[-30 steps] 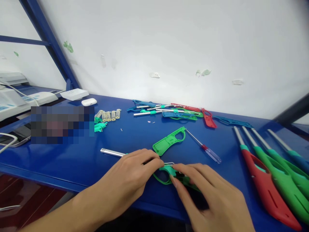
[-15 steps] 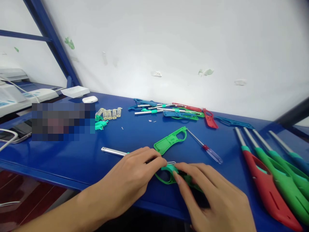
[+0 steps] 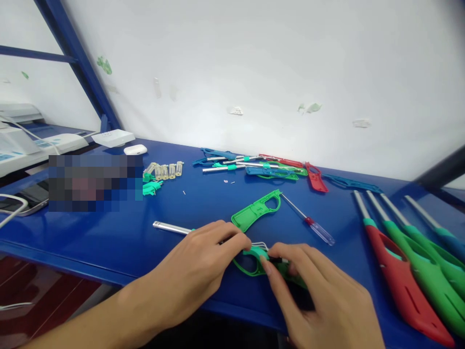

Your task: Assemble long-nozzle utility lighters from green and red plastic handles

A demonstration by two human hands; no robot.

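Near the front edge of the blue table lies an opened green lighter (image 3: 250, 271), its metal tube (image 3: 170, 228) sticking out to the left. My left hand (image 3: 207, 261) is closed over the neck of this lighter, fingers curled around it. With thumb and index finger, my right hand (image 3: 319, 291) pinches at the teal trigger (image 3: 258, 253) and the small inner parts beside it. Thin white wire (image 3: 260, 245) loops behind the trigger. The right fingers and palm partly hide the handle. Just beyond my hands rests the other green shell half (image 3: 256, 211), with a screwdriver (image 3: 308, 220) touching its tip.
Assembled lighters (image 3: 395, 271) lie at the right. Loose shells and metal tubes (image 3: 254, 167) are piled by the wall. Small clear fuel tanks (image 3: 169, 171) and teal pieces (image 3: 150, 186) sit at left, near a white earbud case (image 3: 135, 150) and a phone (image 3: 31, 196).
My right index finger has shifted slightly to the right and up, uncovering a dark part behind the trigger. The left hand stays nearly in place.
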